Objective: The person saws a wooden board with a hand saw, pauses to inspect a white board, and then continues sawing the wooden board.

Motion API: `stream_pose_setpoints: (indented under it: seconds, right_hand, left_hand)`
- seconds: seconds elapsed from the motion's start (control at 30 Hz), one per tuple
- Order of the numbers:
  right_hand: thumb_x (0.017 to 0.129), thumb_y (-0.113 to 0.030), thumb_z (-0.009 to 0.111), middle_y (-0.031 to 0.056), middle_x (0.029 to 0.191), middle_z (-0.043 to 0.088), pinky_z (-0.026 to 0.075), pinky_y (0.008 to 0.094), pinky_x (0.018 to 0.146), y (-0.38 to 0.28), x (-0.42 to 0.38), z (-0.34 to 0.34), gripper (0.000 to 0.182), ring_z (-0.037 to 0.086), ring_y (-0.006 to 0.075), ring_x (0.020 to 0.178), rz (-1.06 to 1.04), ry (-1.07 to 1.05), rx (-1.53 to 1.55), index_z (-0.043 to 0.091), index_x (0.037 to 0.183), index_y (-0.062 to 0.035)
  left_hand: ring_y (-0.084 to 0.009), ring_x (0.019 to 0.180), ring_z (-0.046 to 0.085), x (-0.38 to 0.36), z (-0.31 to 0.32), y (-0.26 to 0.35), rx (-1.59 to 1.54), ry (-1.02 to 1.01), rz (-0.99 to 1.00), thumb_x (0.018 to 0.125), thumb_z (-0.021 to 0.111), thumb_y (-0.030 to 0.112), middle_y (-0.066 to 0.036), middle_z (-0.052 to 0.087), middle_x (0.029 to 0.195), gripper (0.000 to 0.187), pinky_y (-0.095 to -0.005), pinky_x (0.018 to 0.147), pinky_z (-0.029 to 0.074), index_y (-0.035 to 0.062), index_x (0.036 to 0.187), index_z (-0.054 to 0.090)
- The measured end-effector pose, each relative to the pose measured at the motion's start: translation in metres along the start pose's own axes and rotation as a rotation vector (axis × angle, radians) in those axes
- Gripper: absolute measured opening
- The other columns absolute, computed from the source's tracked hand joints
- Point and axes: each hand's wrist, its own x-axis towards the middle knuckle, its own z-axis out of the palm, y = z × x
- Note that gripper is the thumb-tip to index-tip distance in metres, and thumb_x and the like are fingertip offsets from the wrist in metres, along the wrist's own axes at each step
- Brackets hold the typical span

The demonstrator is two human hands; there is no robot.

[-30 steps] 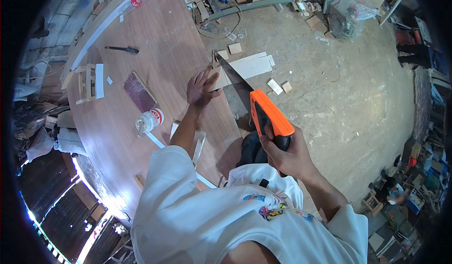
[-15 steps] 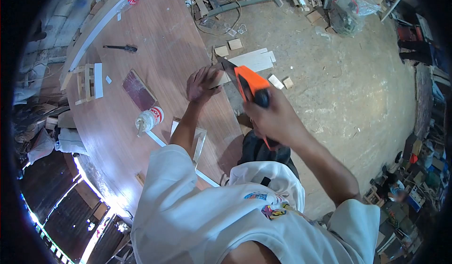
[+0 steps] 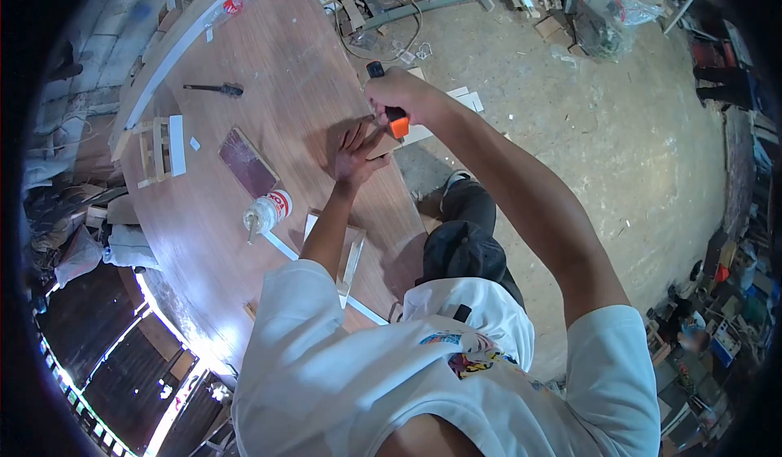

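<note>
My left hand lies flat, fingers apart, pressing a small light wood piece onto the reddish-brown table at its right edge. My right hand is stretched forward just beyond it and grips the orange and black handle of a handsaw. Only the handle's ends show; my hand and arm hide the blade. The saw sits right at the far end of the wood piece, close to my left fingertips.
On the table lie a glue bottle, a dark red board, a small wooden frame, a black tool and white strips. Wood offcuts and cables litter the concrete floor to the right.
My right arm has pushed the saw forward: the handle went from near my body to just past my left hand, and the long blade has gone out of sight. My left hand stayed put.
</note>
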Motion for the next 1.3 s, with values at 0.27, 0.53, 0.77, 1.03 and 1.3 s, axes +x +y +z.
stream_pose_setpoints:
  seconds: [0.27,0.53,0.77,1.03,1.3]
  right_hand:
    - [0.077,0.000,0.053,0.0031,0.059,0.045,0.037,0.0308,0.040,-0.012,-0.070,-0.002,0.009,0.044,0.0120,0.044,-0.019,-0.046,0.041,0.045,0.076,-0.0044]
    - [0.078,-0.002,0.052,0.0011,0.059,0.044,0.036,0.0294,0.041,-0.010,-0.104,-0.005,0.008,0.042,0.0113,0.045,0.003,-0.003,0.034,0.046,0.079,-0.0060]
    - [0.080,-0.004,0.051,0.0048,0.057,0.047,0.037,0.0312,0.037,0.064,0.001,-0.007,0.007,0.046,0.0138,0.042,-0.015,0.135,-0.139,0.050,0.073,-0.0035]
    - [0.078,-0.003,0.053,0.0107,0.055,0.051,0.040,0.0344,0.036,0.054,0.017,-0.018,0.013,0.050,0.0181,0.041,0.015,0.091,-0.040,0.054,0.068,0.0045]
    - [0.081,-0.008,0.059,0.0020,0.054,0.048,0.036,0.0285,0.036,0.088,-0.026,-0.011,0.012,0.046,0.0123,0.039,-0.134,0.222,-0.152,0.049,0.074,-0.0058]
  left_hand:
    - [-0.0256,0.120,0.047,0.001,0.001,-0.002,0.023,0.030,0.045,0.059,0.078,0.040,-0.006,0.050,0.131,0.070,-0.0451,0.100,0.036,0.0261,0.125,0.057]
    - [-0.0243,0.115,0.051,0.006,-0.003,0.004,0.070,0.066,0.056,0.058,0.078,0.040,-0.007,0.055,0.125,0.064,-0.0421,0.095,0.039,0.0251,0.118,0.062]
    - [-0.0247,0.119,0.049,-0.004,0.004,0.001,0.014,0.022,0.018,0.059,0.078,0.041,-0.006,0.052,0.132,0.065,-0.0431,0.100,0.037,0.0262,0.121,0.062]
    - [-0.0240,0.122,0.047,0.002,0.001,0.000,0.026,0.003,-0.005,0.062,0.078,0.038,-0.004,0.049,0.135,0.064,-0.0430,0.103,0.037,0.0281,0.122,0.061]
    - [-0.0237,0.123,0.047,0.007,-0.009,0.007,0.052,0.008,0.002,0.063,0.077,0.039,-0.005,0.050,0.134,0.065,-0.0424,0.101,0.037,0.0300,0.124,0.058]
